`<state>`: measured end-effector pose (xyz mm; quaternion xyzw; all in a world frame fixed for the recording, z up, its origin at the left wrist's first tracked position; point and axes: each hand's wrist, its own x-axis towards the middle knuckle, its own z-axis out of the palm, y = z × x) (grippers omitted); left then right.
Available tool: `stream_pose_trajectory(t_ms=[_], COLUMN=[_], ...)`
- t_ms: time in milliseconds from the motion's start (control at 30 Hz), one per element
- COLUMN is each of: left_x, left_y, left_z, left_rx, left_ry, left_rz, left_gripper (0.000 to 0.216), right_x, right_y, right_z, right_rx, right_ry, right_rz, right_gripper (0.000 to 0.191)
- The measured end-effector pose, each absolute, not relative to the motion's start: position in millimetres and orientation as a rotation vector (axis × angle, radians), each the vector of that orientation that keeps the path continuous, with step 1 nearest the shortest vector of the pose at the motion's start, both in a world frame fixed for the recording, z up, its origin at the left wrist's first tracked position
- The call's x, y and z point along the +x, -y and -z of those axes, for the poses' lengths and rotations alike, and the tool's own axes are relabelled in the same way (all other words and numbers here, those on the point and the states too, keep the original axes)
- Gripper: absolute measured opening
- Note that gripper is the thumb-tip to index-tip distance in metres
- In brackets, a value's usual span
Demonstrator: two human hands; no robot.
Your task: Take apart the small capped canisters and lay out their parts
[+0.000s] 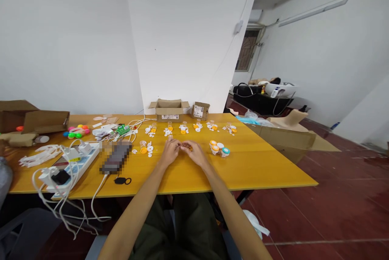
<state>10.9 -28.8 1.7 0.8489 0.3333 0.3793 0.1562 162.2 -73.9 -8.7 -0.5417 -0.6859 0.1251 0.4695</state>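
My left hand (170,152) and my right hand (194,152) meet over the middle of the yellow table (243,170). Both have their fingers bent and pinched together at the tips. Whatever lies between them is too small and too covered to name. Just beyond my left hand a clear plastic piece (170,136) shows. To the left sit an orange ring-shaped lid (144,151), a clear cup (142,144) and small white discs (150,149). On the right, several clear jars with orange, white and teal lids (225,151) stand close together.
Groups of small white and orange parts (183,129) line the table's far side, before an open cardboard box (169,110) and a smaller box (200,110). At left are a power strip (79,168) with tangled cables, a blurred phone-like device (116,157) and a black key fob (120,180).
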Motion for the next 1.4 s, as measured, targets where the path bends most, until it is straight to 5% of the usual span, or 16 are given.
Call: stream_pose_trajectory(t_ms=[200, 700, 1033, 1400], left_x=[14, 13, 21, 9], left_y=[24, 29, 22, 22], left_z=[1, -1, 5, -3], left_rx=[2.288, 2.493, 2.630, 2.416], left_ry=[-0.923, -1.029, -1.058, -1.185], left_rz=[-1.126, -1.099, -0.942, -1.250], left_gripper=[0.013, 0.017, 0.027, 0.033], right_x=[162, 162, 163, 172], right_y=[70, 84, 83, 81], right_z=[11, 3, 5, 7], right_rx=[-1.244, -1.681, -1.760, -1.810], right_ry=[1.596, 1.841, 1.855, 1.647], right_rz=[-0.492, -0.006, 0.001, 0.080], right_gripper=[0.008, 0.003, 0.010, 0.021])
